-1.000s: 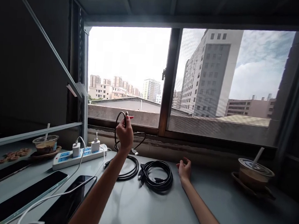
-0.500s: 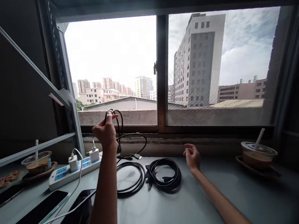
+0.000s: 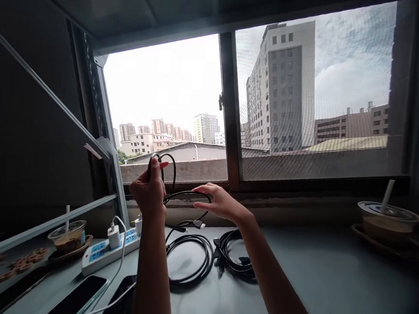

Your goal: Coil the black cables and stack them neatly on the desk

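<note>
My left hand (image 3: 149,191) is raised in front of the window, closed around loops of a thin black cable (image 3: 175,171). More of that cable arcs out to the right, below the hand. My right hand (image 3: 224,205) is beside this arc, its thumb and fingers apart; whether the fingertips touch the cable I cannot tell. Below the hands, a light-ended connector plug (image 3: 198,224) hangs or rests near the desk's back edge. Two coiled black cables lie on the desk: a left coil (image 3: 206,271) and a thicker right coil (image 3: 226,266), partly hidden by my right forearm.
A white power strip (image 3: 90,263) with chargers and a white cord is at left. Dark phones (image 3: 74,298) lie in front of it. Lidded drink cups with straws stand at the left (image 3: 69,240) and right (image 3: 387,224). A metal shelf post (image 3: 113,169) rises at left.
My right hand has moved left, from over the right side of the desk to the held cable's arc, and its fingers have spread. My left hand still holds the loops. The view has shifted slightly.
</note>
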Motion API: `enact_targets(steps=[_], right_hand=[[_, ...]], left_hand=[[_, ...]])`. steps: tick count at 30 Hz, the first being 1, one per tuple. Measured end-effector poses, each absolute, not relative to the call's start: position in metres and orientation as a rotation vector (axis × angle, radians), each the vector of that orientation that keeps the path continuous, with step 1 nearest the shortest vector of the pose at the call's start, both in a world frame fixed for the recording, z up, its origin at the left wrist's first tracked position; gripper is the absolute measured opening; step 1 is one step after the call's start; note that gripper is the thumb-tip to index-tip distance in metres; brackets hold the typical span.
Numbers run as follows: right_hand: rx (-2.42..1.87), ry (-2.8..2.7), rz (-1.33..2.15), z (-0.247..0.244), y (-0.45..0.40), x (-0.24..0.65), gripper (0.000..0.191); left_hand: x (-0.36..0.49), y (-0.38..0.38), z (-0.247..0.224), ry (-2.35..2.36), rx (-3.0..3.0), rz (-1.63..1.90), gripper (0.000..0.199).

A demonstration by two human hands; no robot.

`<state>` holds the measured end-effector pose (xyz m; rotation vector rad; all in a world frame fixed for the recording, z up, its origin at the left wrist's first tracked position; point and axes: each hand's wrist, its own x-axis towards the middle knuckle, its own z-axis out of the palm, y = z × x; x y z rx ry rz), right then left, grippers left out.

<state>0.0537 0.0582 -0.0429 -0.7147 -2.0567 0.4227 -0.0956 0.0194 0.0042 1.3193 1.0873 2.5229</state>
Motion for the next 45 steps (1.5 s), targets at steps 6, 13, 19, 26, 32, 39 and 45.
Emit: enact_targets(steps=[6, 13, 19, 26, 32, 39, 45], right_hand=[[-0.741, -2.063, 0.659, -0.051, 0.075, 0.094, 0.011], [-0.910, -1.876, 0.626, -0.064, 0.091, 0.134, 0.015], [-0.911, -1.843, 0.766, -0.086, 0.100, 0.129, 0.009], [-0.942, -1.853, 0.696, -0.078, 0.094, 0.129, 0.006], [-0.912, -1.910, 0.529, -0.059, 0.075, 0.115, 0.010], [-0.700, -1.947, 0.357, -0.043, 0.058, 0.096, 0.020], [-0.582, -2.024, 0.281, -0.036, 0.038, 0.075, 0.023]], left_hand=[[-0.093, 0.026, 0.006, 1.105, 1.142, 2.632, 0.035], [-0.127, 0.022, 0.013, 0.903, 0.797, 2.608, 0.028], [-0.125, 0.011, 0.014, 0.791, 0.554, 2.758, 0.032], [-0.109, 0.012, 0.014, 0.858, 1.109, 2.634, 0.030], [-0.086, 0.015, 0.010, 0.996, 1.395, 2.420, 0.035], [-0.074, 0.013, 0.007, 0.891, 1.853, 2.049, 0.038], [-0.070, 0.009, 0.006, 0.770, 1.895, 1.826, 0.036]])
